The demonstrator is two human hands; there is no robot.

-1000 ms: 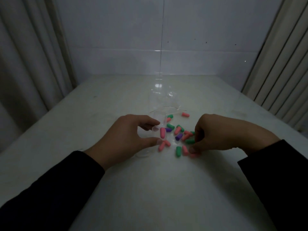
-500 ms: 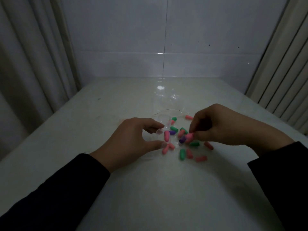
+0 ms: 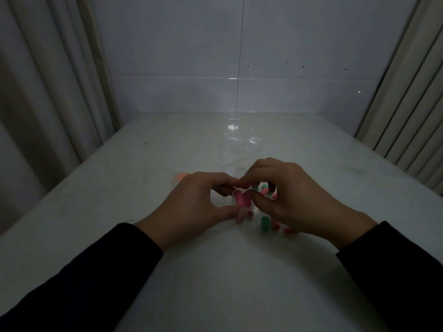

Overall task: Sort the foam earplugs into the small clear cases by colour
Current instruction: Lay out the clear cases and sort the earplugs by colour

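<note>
My left hand (image 3: 191, 207) pinches a small clear case (image 3: 242, 202) between thumb and forefinger, just above the white table (image 3: 215, 271). One pink earplug (image 3: 238, 199) lies inside the case. My right hand (image 3: 292, 200) presses a second pink earplug (image 3: 247, 202) into the case with thumb and fingertips. Loose pink and green earplugs lie under and around the right hand, among them a green one (image 3: 264, 223) and a pink one (image 3: 287, 230). Much of the pile is hidden by the right hand.
Another clear case holding orange earplugs (image 3: 181, 176) sits left of my left hand. More clear plastic cases (image 3: 239, 149) stand behind the hands, hard to make out. Curtains hang at both sides and a tiled wall closes the far edge.
My right hand picked a pink earplug from the pile and carried it left to the case in my left hand. The left hand lifted the case slightly. The view shifted.
</note>
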